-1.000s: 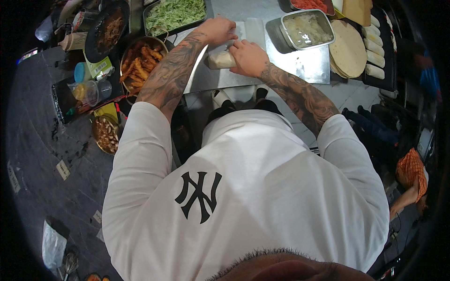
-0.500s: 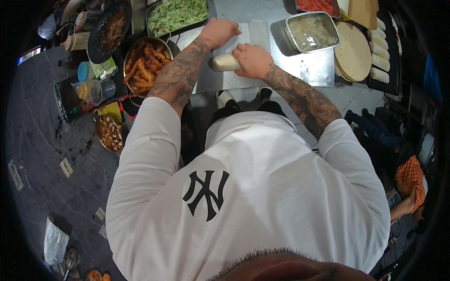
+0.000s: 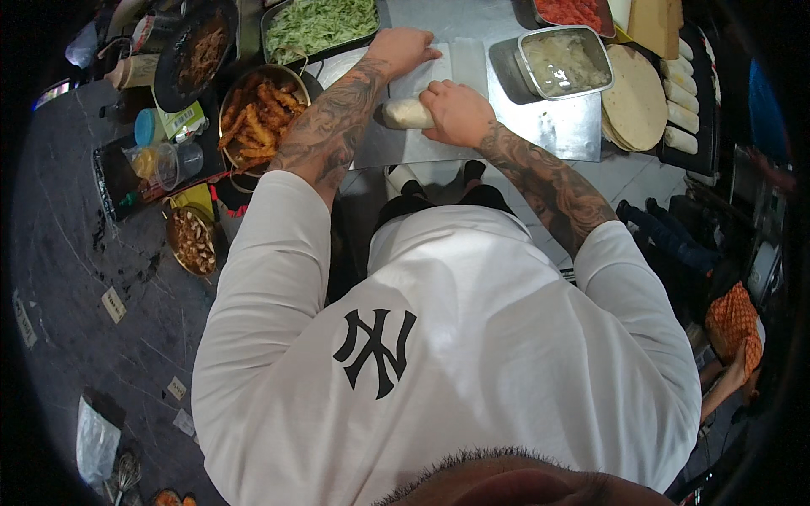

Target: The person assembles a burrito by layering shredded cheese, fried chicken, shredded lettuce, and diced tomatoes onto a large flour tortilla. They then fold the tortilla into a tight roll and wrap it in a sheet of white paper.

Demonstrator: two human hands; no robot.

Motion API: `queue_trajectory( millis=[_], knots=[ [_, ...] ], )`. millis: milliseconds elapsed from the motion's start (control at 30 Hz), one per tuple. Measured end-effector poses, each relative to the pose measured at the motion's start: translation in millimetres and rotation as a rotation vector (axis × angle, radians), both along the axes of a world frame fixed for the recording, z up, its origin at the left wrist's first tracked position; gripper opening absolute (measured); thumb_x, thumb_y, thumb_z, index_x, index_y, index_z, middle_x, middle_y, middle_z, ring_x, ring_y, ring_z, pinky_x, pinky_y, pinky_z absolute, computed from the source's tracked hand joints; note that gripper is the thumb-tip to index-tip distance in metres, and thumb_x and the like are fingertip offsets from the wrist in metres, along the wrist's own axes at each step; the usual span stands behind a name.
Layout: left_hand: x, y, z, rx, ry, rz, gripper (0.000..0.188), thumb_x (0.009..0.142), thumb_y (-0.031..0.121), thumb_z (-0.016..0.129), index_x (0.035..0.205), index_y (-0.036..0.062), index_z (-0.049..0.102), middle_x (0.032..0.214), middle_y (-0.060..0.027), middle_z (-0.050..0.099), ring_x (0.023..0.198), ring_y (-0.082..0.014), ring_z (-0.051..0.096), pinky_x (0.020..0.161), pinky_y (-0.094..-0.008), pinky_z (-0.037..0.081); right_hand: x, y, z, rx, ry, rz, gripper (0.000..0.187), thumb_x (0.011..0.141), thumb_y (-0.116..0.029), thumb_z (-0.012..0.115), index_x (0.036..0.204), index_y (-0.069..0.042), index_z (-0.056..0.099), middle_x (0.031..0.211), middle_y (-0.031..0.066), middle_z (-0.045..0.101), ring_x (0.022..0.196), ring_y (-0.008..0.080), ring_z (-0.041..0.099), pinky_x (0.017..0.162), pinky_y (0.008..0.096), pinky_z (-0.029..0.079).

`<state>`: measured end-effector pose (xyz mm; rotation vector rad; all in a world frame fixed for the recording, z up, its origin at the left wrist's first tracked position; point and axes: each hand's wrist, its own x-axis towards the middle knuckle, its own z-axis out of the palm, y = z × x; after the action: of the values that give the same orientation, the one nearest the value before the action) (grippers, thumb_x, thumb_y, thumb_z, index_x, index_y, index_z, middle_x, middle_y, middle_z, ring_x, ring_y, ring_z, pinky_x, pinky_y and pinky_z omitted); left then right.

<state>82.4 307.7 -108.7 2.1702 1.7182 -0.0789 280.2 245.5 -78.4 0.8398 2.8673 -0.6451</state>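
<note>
My right hand (image 3: 458, 113) is wrapped over the right end of a pale rolled tortilla wrap (image 3: 407, 115). The roll lies crosswise near the front edge of a metal work surface (image 3: 540, 135). Beyond it and to the left, my left hand (image 3: 401, 52) is closed, its fingers curled down at a thin whitish sheet (image 3: 411, 82); what the fingertips pinch is hidden. A translucent flat piece (image 3: 468, 63) lies just right of that sheet.
Shredded lettuce fills a tray (image 3: 377, 34) at the back. A steel pan of sliced onion (image 3: 612, 72), stacked tortillas (image 3: 634, 97) and finished rolls (image 3: 681, 139) stand right. Fried strips (image 3: 261, 110) in a pan sit left. Another person's orange-clothed arm (image 3: 732, 325) shows far right.
My left hand has shifted slightly away from me. My right hand stays on the roll, which has moved very little. The other person's arm at the right has moved somewhat.
</note>
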Motion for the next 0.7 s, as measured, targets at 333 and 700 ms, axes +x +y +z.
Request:
queue_trajectory(
  millis=[333,700],
  knots=[
    [4.8,-1.5,31.2,-0.152,-0.080,0.071,0.057,0.093,0.063,0.066,0.108,0.0082,0.074,0.100,-0.0178,0.076,0.095,-0.0349,0.073,0.085,-0.0469,0.056,-1.3,-0.1,3.8,0.013,-0.016,-0.014,0.064,0.081,-0.040,0.083,0.130,-0.007,0.061,0.122,0.0114,0.067,0.118,0.0291,0.063,0.099,0.0444,0.052],
    [1.0,1.8,5.8,-0.126,-0.062,0.004,0.042,0.100,0.049,0.062,0.109,0.0099,0.074,0.099,-0.0146,0.076,0.097,-0.0362,0.072,0.086,-0.0481,0.056,-1.1,-3.4,4.1,-0.008,-0.015,-0.074,0.070,0.082,-0.046,0.080,0.143,-0.021,0.056,0.120,0.0099,0.066,0.116,0.0299,0.065,0.095,0.0487,0.052]
  ],
)
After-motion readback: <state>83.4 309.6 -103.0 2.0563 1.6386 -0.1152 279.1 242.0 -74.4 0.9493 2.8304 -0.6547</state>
